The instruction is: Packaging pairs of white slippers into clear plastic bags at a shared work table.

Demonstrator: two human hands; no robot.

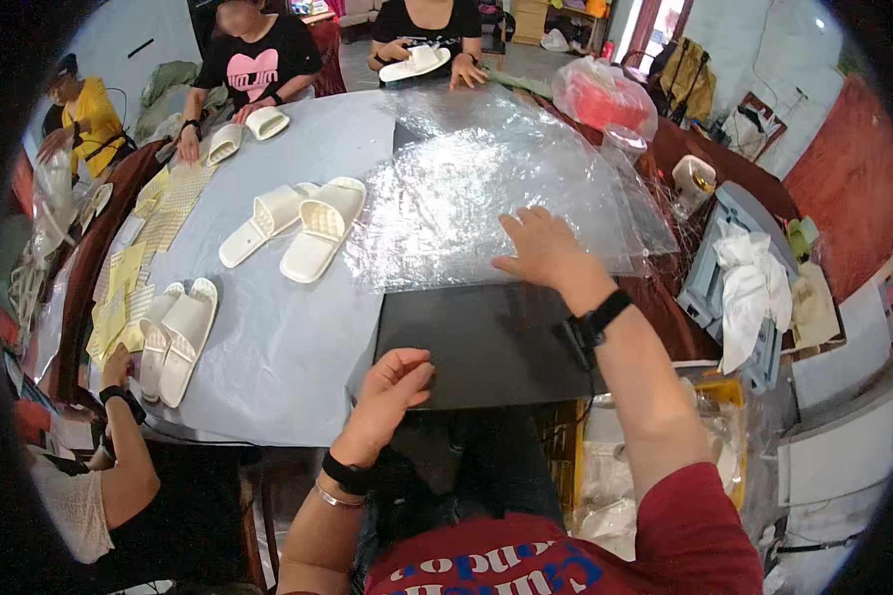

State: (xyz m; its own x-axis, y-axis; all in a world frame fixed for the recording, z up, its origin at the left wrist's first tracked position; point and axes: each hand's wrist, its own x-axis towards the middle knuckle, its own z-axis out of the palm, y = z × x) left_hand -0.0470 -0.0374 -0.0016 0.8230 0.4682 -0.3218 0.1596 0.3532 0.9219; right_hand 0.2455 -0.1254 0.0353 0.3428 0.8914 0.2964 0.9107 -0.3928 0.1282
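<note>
Overhead fisheye view of a large table (268,367) covered in pale grey-blue sheeting, with several people seated around it.

Right hand (544,250) flat, fingers spread wide, palm pressing on a stack of clear plastic bags (486,188) at the table's centre; nothing gripped, just resting on the top sheet near its front edge. Left hand (392,382) loosely curled at the near edge of a dark board (486,342) under the bags, thumb and fingertips close together; impossible to tell whether anything thin is pinched there.

Just left of the bags, a pair of cream slippers (298,228) lying side by side, well within reach. Another pair (174,337) further left, beside yellow mesh insoles (139,268).

Likely step: separating one bag from the stack. Next move seemingly calls for peeling a single slippery sheet free without dragging the others, then opening its mouth.
</note>
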